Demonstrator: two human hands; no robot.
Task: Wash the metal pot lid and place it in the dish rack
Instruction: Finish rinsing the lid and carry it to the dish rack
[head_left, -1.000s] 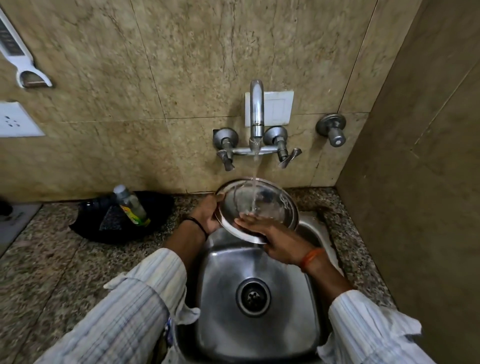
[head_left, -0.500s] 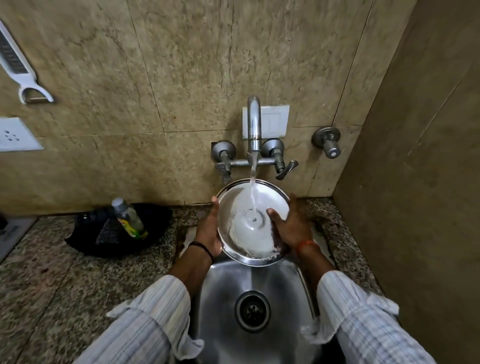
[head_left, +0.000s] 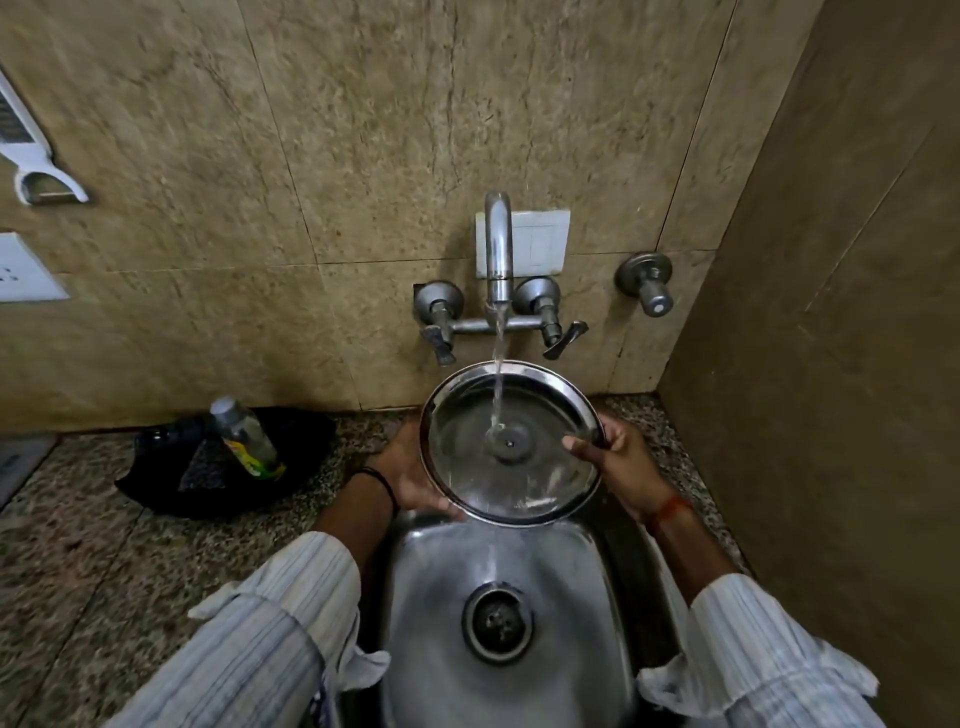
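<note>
You hold the metal pot lid (head_left: 511, 441) in the middle of the frame, over the back of the steel sink (head_left: 571, 597). Your left hand (head_left: 410, 475) grips its left edge and your right hand (head_left: 618, 460) grips its right edge. Water from the tap (head_left: 497, 244) lands near the lid's middle. A bottle (head_left: 247, 436) stands at the left.

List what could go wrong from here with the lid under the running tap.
1. The wet metal pot lid is held only at its rim by the left hand and right hand; it could slip into the sink.
2. The stream from the tap hits the lid's centre and may splash onto the striped sleeves.
3. No dish rack is in view, so the lid may drip across the counter.
</note>
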